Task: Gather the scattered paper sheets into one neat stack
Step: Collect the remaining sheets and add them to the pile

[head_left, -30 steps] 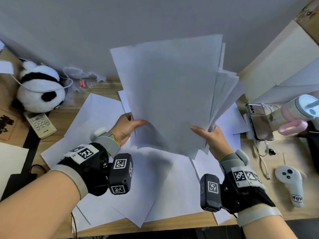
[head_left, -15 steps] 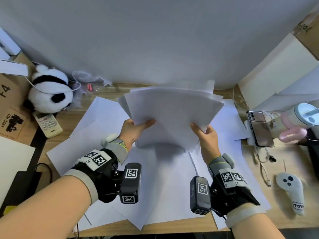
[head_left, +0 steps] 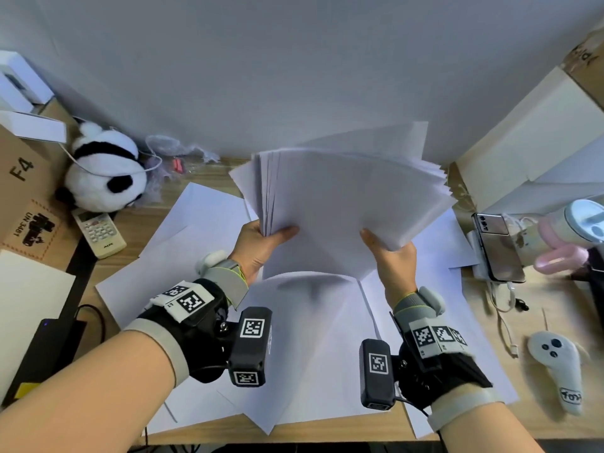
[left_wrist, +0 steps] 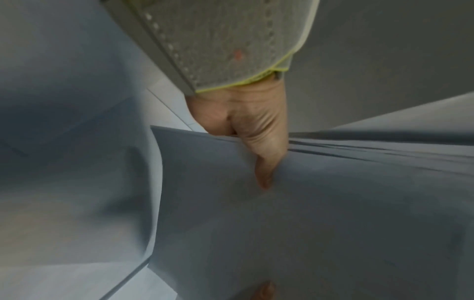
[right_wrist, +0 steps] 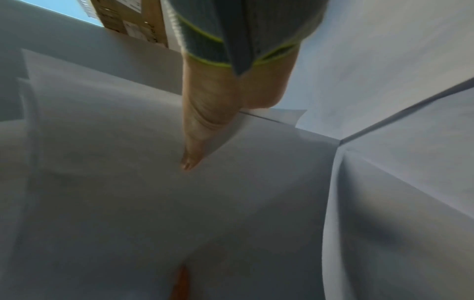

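Both hands hold a thick bundle of white paper sheets point(head_left: 343, 204) above the desk, its edges fanned out and uneven. My left hand point(head_left: 261, 240) grips the bundle's left edge, thumb on the near face. My right hand point(head_left: 389, 253) grips the lower right edge, thumb on top. The left wrist view shows the thumb point(left_wrist: 266, 162) pressed on the sheets point(left_wrist: 333, 223). In the right wrist view the thumb point(right_wrist: 197, 146) lies on the paper point(right_wrist: 128, 182), fingers hidden behind. More loose sheets point(head_left: 310, 338) lie spread over the wooden desk point(head_left: 555, 322) below.
A plush panda point(head_left: 104, 171) and a remote control point(head_left: 98, 232) sit at the back left beside a cardboard box point(head_left: 23, 191). At the right are a phone point(head_left: 500, 246), a pink-and-white bottle point(head_left: 572, 233), cables and a white controller point(head_left: 559, 364). A wall rises close behind.
The bundle stood upright a second ago, dropped low and flat half a second ago, and now is tilted up again with its sheets fanned. Both hands keep their grip.
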